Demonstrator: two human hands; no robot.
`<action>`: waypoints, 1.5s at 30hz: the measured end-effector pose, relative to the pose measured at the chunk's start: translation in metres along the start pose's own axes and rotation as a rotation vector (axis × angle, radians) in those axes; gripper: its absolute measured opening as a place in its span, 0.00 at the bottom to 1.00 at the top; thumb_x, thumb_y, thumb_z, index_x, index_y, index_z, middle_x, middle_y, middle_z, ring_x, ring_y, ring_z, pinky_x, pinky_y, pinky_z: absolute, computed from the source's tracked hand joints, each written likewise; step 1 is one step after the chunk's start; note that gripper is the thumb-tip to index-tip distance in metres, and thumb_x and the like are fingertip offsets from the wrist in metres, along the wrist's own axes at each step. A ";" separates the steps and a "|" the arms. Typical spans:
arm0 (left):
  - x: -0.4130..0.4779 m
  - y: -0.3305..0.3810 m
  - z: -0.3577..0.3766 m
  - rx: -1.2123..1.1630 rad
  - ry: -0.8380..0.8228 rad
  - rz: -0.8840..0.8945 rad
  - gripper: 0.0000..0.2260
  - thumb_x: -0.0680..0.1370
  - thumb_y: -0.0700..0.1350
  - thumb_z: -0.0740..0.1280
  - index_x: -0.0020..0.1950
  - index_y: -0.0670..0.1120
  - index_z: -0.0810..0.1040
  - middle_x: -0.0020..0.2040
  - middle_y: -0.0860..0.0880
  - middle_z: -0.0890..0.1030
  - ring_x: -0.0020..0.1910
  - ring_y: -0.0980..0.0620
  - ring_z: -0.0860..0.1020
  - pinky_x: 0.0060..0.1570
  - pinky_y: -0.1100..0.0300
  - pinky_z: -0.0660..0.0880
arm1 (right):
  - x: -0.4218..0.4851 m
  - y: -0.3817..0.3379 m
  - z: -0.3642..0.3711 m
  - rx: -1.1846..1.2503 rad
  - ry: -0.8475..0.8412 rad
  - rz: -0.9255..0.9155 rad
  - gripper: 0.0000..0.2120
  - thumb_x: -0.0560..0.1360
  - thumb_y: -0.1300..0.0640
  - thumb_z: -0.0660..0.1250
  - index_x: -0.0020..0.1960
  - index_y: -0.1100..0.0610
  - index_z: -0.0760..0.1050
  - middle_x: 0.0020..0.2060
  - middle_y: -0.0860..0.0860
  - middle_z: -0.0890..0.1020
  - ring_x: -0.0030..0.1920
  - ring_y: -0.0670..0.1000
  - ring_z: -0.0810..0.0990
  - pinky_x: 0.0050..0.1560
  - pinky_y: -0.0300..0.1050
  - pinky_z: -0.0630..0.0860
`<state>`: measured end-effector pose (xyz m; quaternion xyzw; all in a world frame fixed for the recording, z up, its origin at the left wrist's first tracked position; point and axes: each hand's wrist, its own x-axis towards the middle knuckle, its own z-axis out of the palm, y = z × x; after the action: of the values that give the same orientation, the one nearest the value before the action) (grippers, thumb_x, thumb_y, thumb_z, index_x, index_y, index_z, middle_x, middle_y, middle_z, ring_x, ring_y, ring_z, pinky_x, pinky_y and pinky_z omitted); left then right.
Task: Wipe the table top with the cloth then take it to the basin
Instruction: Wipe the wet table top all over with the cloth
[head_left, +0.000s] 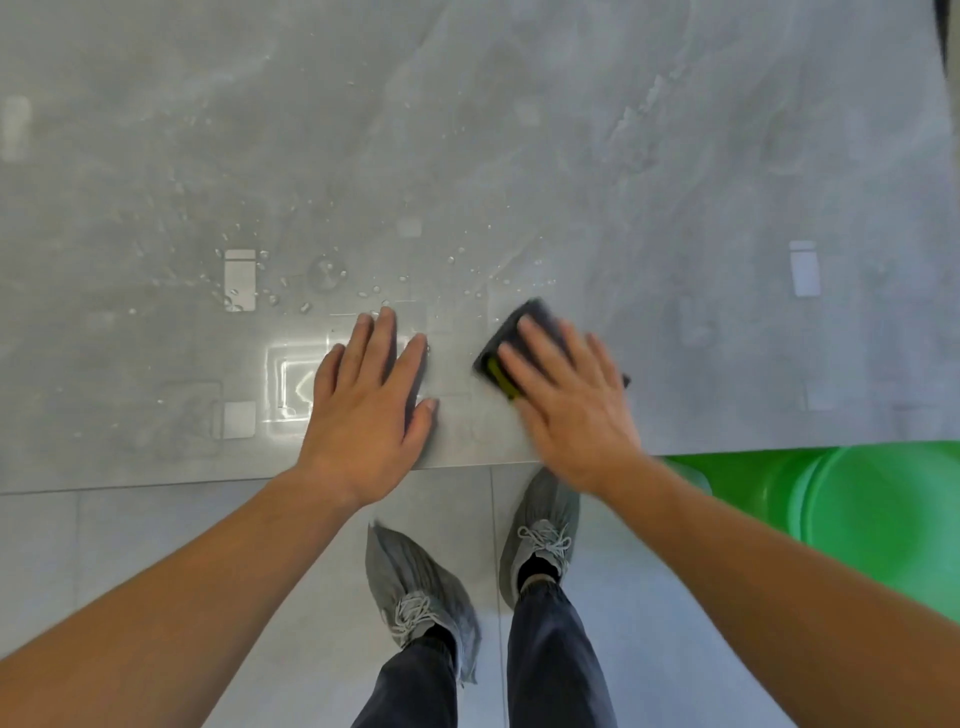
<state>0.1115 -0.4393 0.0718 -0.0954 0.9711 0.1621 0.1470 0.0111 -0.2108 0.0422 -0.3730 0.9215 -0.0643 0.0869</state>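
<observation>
Bench of grey stone fills most of the view. Green basin sits below its near edge, cut off rightward. Left hand lies flat on it, fingers straight. Blurred right hand presses straight-fingered on the dark, mostly hidden cloth. Droplets lie farther in.

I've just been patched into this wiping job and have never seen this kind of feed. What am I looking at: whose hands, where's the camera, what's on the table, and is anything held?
There is no machine here. A person works with bare hands, and the single picture comes from a camera worn on their head, looking down. The left hand lies flat on the grey table top near its front edge. The right hand presses a dark cloth with a yellow-green edge onto the table, fingers straight. Water droplets sit beyond the left hand. Below the edge are the person's shoes and, at lower right, a green basin.
</observation>
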 end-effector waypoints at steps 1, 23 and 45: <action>0.004 -0.001 -0.001 0.003 0.015 -0.004 0.29 0.81 0.60 0.48 0.81 0.50 0.53 0.82 0.44 0.44 0.81 0.46 0.39 0.76 0.48 0.40 | 0.018 0.009 -0.004 0.029 0.032 0.115 0.26 0.82 0.43 0.50 0.79 0.44 0.56 0.81 0.48 0.55 0.80 0.57 0.50 0.78 0.62 0.48; 0.044 -0.003 -0.016 -0.001 -0.003 -0.089 0.27 0.82 0.58 0.54 0.80 0.54 0.55 0.82 0.45 0.48 0.81 0.44 0.45 0.76 0.45 0.46 | 0.062 -0.008 -0.010 0.014 -0.042 -0.089 0.26 0.83 0.46 0.51 0.81 0.47 0.54 0.81 0.50 0.54 0.80 0.61 0.50 0.78 0.61 0.46; 0.078 -0.006 -0.051 0.052 -0.040 -0.080 0.25 0.81 0.56 0.55 0.75 0.47 0.63 0.80 0.41 0.57 0.79 0.40 0.53 0.75 0.43 0.51 | 0.158 0.025 -0.034 0.084 -0.018 0.124 0.27 0.83 0.49 0.50 0.81 0.50 0.54 0.81 0.52 0.53 0.80 0.62 0.49 0.78 0.63 0.49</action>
<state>0.0263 -0.4731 0.0917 -0.1270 0.9672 0.1326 0.1752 -0.1246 -0.3017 0.0530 -0.3116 0.9386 -0.0941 0.1143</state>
